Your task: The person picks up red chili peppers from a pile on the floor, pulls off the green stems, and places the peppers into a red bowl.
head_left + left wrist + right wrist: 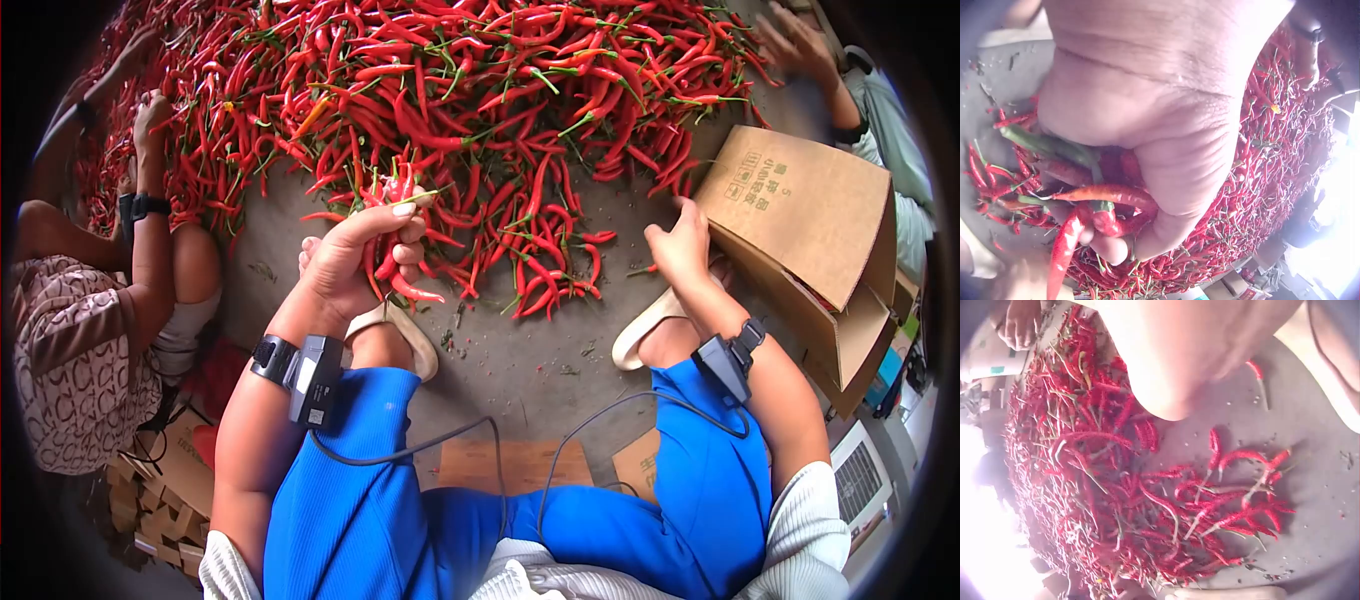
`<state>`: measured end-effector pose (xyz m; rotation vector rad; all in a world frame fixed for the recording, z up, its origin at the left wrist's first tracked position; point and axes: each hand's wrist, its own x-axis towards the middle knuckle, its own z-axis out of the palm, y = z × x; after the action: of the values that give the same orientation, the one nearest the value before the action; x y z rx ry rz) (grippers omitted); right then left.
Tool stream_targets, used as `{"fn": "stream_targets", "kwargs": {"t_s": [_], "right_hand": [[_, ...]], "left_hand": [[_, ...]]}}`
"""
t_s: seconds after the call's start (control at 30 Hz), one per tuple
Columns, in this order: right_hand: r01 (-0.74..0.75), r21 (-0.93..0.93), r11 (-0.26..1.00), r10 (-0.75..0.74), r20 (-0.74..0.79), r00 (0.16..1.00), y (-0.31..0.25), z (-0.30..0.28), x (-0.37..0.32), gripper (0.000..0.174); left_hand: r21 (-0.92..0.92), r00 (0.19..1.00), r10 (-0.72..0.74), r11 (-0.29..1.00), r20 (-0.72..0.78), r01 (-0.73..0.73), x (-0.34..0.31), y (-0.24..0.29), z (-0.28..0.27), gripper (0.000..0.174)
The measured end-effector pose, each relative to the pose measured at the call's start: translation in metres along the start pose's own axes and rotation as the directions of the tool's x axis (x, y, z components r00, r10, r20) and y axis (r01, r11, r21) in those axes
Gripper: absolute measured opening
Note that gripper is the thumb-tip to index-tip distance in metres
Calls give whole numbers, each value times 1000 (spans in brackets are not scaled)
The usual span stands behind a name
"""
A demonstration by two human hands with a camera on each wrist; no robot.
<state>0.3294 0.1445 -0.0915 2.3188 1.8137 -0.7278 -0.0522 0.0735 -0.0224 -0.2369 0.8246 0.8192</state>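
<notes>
My left hand (345, 258) holds a small bunch of red chili peppers (414, 291), the thumb lying across them near their stems. Up close in the left wrist view, the fingers curl round the chilies (1065, 250), and one green stem (1041, 142) sticks out by the palm. My right hand (682, 248) is at the left edge of a cardboard box (790, 200), its fingers loosely bent and no chili visible in it. Only a blurred part of that hand (1175, 362) shows in the right wrist view; its fingertips are hidden. A large pile of red chilies (500, 110) spreads in front of both hands.
The box stands tilted with flaps open on my right. Loose chilies (540, 275) lie on the grey floor (500, 380) between my feet. A person (85, 340) sits at the left, and another person's hand (800, 45) is at the upper right. Cables run from both wrist cameras.
</notes>
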Motion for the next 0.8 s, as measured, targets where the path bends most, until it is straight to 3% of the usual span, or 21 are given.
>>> {"fn": "stream_targets", "kwargs": {"t_s": [0.07,0.3,0.37,0.43,0.53,0.57,0.6,0.67,0.8], "right_hand": [[-85,-33,996,86,29,996,-3,5,-10,63],[-120,-62,991,123,51,991,21,-12,-12,58],[-248,-3,969,240,253,937,78,25,9,55],[-289,9,957,274,298,915,84,35,14,45],[-159,2,987,155,200,967,54,30,-1,28],[-36,51,998,32,84,996,53,37,-8,28],[-117,273,955,67,185,981,49,42,-9,28],[-179,550,815,-23,340,940,28,40,-9,29],[-158,660,734,-317,539,780,-17,4,-7,32]], "left_hand": [[-1,1000,0,1000,-14,0,-2,0,2,35],[-11,1000,-14,1000,-1,14,0,-1,-2,35],[-21,1000,-27,999,2,27,0,2,0,34],[-7,1000,-20,1000,-5,20,2,3,-2,35],[13,999,-29,1000,-16,29,6,4,0,35],[6,999,-35,999,-19,35,7,4,1,36],[0,999,-39,999,-20,39,8,4,3,36],[4,999,-37,999,0,37,12,5,4,36],[-9,999,-43,999,-11,43,11,5,7,36]]}}
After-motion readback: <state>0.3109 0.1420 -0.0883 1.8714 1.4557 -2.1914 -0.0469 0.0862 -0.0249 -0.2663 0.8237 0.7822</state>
